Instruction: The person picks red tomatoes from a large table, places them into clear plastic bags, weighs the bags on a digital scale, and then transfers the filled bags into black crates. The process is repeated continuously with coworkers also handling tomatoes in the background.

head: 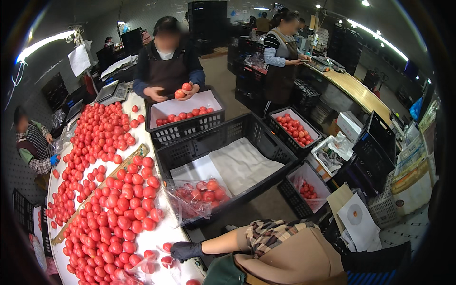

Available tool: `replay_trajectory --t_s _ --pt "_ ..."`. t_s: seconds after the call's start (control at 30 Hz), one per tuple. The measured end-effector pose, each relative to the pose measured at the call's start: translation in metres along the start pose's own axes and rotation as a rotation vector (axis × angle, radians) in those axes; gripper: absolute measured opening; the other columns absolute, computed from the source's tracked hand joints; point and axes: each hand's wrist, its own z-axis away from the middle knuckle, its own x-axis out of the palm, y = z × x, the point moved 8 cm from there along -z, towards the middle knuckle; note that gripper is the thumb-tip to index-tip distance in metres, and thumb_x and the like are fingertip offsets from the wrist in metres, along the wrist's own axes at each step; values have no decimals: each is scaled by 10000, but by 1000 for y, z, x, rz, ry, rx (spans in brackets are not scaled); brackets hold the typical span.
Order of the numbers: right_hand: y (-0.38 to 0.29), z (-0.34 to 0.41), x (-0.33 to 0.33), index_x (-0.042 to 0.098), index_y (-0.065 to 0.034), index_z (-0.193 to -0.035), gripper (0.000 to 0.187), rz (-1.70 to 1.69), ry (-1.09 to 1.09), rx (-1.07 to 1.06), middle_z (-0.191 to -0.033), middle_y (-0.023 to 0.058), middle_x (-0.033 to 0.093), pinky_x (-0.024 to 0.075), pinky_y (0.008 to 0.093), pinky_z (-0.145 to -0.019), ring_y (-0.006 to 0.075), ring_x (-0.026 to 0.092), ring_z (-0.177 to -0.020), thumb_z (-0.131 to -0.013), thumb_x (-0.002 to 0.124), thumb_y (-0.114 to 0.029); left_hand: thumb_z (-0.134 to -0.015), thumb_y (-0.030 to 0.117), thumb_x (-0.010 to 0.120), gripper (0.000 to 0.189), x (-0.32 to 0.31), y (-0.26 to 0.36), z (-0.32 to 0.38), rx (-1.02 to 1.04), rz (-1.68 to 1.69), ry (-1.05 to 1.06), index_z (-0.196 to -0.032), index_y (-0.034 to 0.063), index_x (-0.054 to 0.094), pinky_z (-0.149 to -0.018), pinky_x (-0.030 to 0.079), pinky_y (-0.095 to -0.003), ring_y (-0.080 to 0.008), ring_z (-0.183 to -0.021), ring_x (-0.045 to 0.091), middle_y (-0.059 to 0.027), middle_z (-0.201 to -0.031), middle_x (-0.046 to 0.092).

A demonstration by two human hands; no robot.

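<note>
My right hand (186, 250), in a black glove, reaches over the white sorting table (190, 272) near its edge. Its fingertips are at a red tomato (167, 247) and just above another tomato (166, 262); whether they grip either one cannot be made out. Beside them, a clear plastic bag (146, 265) lies over some tomatoes at the bottom of the view. A large heap of tomatoes (117, 213) spreads out in front of the hand. My left hand is out of view.
A wooden strip (107, 181) divides the tomatoes. Beside the table, a large black crate (267, 142) holds bagged tomatoes (205, 192). Across from me, a co-worker (167, 67) holds tomatoes over a lined crate (187, 130). Another crate of tomatoes (294, 130) stands farther right.
</note>
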Motion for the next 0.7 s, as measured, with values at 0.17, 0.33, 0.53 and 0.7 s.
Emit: replay_trajectory --t_s 0.17,0.33,0.53,0.7 --pt "-88 19 15 589 -46 -992 259 -725 -72 -435 -771 29 583 482 332 -660 198 588 -713 -974 560 -303 -845 60 583 70 93 -8 29 -53 -33 -430 -871 0 607 -683 462 -392 -273 -768 560 -125 -802 597" --pt "-57 17 51 595 -27 -1158 266 -637 -360 -296 -1077 47 620 499 337 -852 157 583 -1004 -983 483 -193 -888 -20 519 34 64 -11 20 -329 202 -147 -882 -7 549 -691 488 -333 -227 -727 583 -119 -787 566" --pt "12 -9 93 437 -85 -1367 392 -550 -526 -109 -1063 103 598 503 264 -713 132 579 -884 -988 470 -180 -752 -56 566 240 26 99 50 240 -26 -239 -962 61 560 -596 480 -429 -359 -723 581 -152 -829 561" --pt "-27 -31 100 375 -88 -1430 454 -953 -557 -21 -1296 172 527 481 319 -866 219 553 -1094 -999 423 -220 -766 -26 593 272 0 103 48 217 -133 -94 -1034 15 585 -633 516 -419 -343 -771 609 -166 -910 601"
